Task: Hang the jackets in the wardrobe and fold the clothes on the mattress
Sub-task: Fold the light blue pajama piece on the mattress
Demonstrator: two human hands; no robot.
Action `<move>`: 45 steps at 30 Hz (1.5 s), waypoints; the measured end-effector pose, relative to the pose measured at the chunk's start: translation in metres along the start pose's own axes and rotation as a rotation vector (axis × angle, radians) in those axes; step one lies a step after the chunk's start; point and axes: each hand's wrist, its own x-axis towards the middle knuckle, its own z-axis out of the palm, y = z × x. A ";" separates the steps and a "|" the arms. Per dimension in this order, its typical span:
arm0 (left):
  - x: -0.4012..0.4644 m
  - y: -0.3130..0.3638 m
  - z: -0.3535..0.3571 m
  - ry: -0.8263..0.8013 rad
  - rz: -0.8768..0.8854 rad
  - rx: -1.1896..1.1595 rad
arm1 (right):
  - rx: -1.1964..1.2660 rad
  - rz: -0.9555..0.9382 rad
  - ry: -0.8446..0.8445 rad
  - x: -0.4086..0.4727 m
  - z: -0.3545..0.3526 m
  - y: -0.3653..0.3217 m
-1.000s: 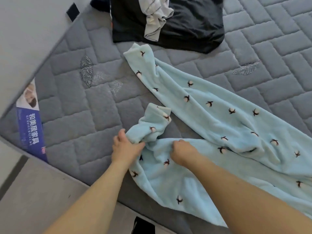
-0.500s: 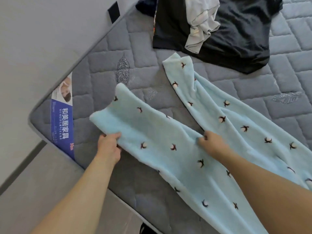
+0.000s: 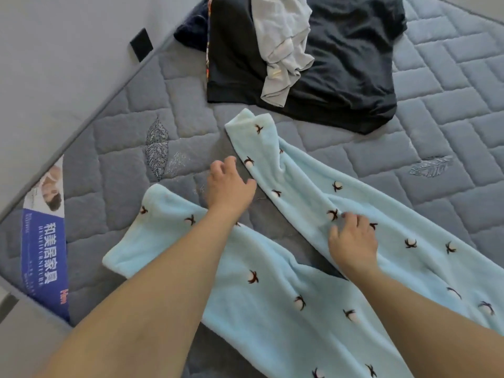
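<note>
Light blue fleece pyjama trousers (image 3: pixel 305 301) with small dark flower prints lie spread on the grey quilted mattress (image 3: pixel 114 148), both legs pointing up and left. My left hand (image 3: pixel 229 186) hovers with loose fingers between the two legs, just left of the upper leg, holding nothing. My right hand (image 3: pixel 351 241) rests on the upper leg, its fingertips touching the fleece. A black T-shirt (image 3: pixel 341 77) lies beyond, with a crumpled pale grey garment (image 3: pixel 283 50) on top of it.
A dark navy garment (image 3: pixel 191 31) pokes out at the black shirt's left side. The mattress edge runs diagonally at left, bearing a blue printed label (image 3: pixel 46 255). Beyond that edge is a pale grey floor (image 3: pixel 54 50) with a small black tab (image 3: pixel 141 47).
The bunched trouser leg was pulled out flat to the left. My left hand then let go of its cuff and moved right, toward the other leg. My right hand shifted onto the upper leg.
</note>
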 end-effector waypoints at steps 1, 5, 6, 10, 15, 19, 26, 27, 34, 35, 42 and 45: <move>0.012 0.015 0.013 -0.047 -0.009 0.038 | 0.065 0.018 0.093 0.013 -0.001 0.008; 0.035 0.049 0.063 -0.243 -0.308 -0.075 | 0.097 0.029 0.143 0.064 -0.005 0.034; 0.037 0.049 0.069 -0.222 -0.331 -0.129 | 0.050 0.013 0.060 0.075 -0.003 0.037; 0.025 0.027 0.053 0.146 -0.228 -0.527 | -0.071 -0.054 -0.184 0.108 0.001 0.033; 0.020 0.004 0.029 0.168 -0.124 -0.181 | -0.071 -0.081 -0.270 0.134 0.004 0.004; 0.060 0.043 0.053 -0.092 -0.092 0.044 | -0.169 -0.075 -0.299 0.141 0.025 -0.003; 0.049 0.007 0.040 0.276 -0.302 -0.487 | -0.277 -0.076 -0.295 0.156 0.020 -0.009; 0.036 -0.009 0.035 0.324 -0.422 -0.540 | -0.294 -0.064 -0.329 0.160 0.015 -0.017; 0.053 -0.019 0.020 0.207 -0.532 -0.864 | 0.087 -0.042 -0.636 0.186 -0.008 -0.053; 0.064 -0.013 0.017 0.230 -0.567 -0.894 | 0.067 -0.061 -0.650 0.185 -0.008 -0.055; 0.101 0.025 -0.027 0.632 -0.457 -1.113 | 0.130 -0.312 0.008 0.189 -0.044 -0.081; 0.093 0.015 -0.024 0.547 -0.732 -0.970 | 0.048 -0.346 0.025 0.174 -0.044 -0.065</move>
